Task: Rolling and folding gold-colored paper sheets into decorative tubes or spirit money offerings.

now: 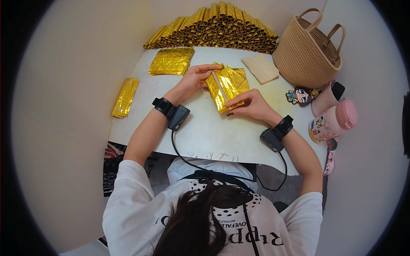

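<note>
Between my two hands, above the middle of the white table (192,128), is a gold foil paper sheet (234,80) with a pale strip along its left part. My left hand (194,81) grips its upper left edge, thumb and fingers closed on it. At the lower right edge, my right hand (255,105) pinches the sheet between thumb and fingers. A stack of gold foil sheets (172,61) lies just beyond my left hand. Farther left, a narrow folded gold foil bundle (125,98) rests near the table edge.
Many gold foil rolls (213,30) are heaped along the back wall. Beige paper (261,68) lies at the right, before a woven basket (301,53). A cartoon figure (300,96), a pale pink cup (323,102) and a pink-lidded bottle (326,124) stand along the right edge.
</note>
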Tool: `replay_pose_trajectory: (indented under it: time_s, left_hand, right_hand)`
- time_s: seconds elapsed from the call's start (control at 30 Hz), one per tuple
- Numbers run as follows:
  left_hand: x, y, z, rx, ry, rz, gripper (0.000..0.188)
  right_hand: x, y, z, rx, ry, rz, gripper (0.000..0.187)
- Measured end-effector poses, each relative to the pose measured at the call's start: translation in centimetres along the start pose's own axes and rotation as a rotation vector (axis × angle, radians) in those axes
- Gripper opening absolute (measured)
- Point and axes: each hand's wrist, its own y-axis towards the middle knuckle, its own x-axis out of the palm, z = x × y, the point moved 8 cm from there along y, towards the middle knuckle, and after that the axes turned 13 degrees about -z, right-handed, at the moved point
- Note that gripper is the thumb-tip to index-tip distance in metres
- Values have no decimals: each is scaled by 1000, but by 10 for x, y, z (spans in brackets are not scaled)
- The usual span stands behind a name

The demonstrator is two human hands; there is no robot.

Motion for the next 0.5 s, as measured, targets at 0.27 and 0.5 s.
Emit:
replay_pose_trajectory:
  time_s: [0.27,0.5]
  left_hand:
    - [1,0,3,46,-28,5,33]
    - [-6,-3,12,97,69,97,33]
  right_hand:
    - [-12,0,15,61,17,130,12]
    - [-25,0,18,-36,221,252,18]
